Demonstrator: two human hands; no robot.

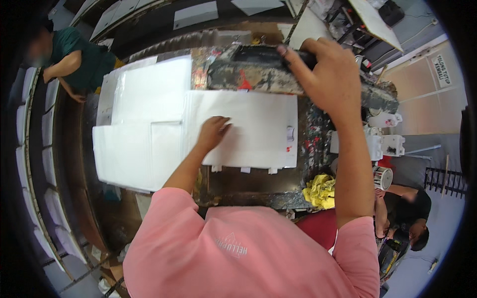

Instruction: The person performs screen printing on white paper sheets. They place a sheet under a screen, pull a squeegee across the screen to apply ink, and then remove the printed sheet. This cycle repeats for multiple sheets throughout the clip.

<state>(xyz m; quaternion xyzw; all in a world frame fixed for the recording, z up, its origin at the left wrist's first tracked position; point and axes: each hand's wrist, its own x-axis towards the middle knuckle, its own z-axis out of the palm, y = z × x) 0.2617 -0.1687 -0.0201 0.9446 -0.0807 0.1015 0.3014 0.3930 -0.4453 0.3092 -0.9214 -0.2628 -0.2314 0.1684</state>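
A white sheet [253,126] lies flat on the dark, paint-stained work board in front of me. My left hand [214,132] rests on the left part of this sheet, fingers stretched out over it and nothing held. Farther up, my right hand [334,74] is wrapped over the dark top edge of a paint-smeared frame [253,74], which stands raised behind the sheet. Small white tabs [245,170] show along the sheet's near edge. To its left, a stack of white sheets [134,144] lies with its edges close to the board.
A crumpled yellow cloth [319,190] lies at the board's right corner, near white plastic containers [392,145]. Racks with white sheets [48,144] line the left side. One person in green [82,57] stands far left; another in black [407,211] sits at right.
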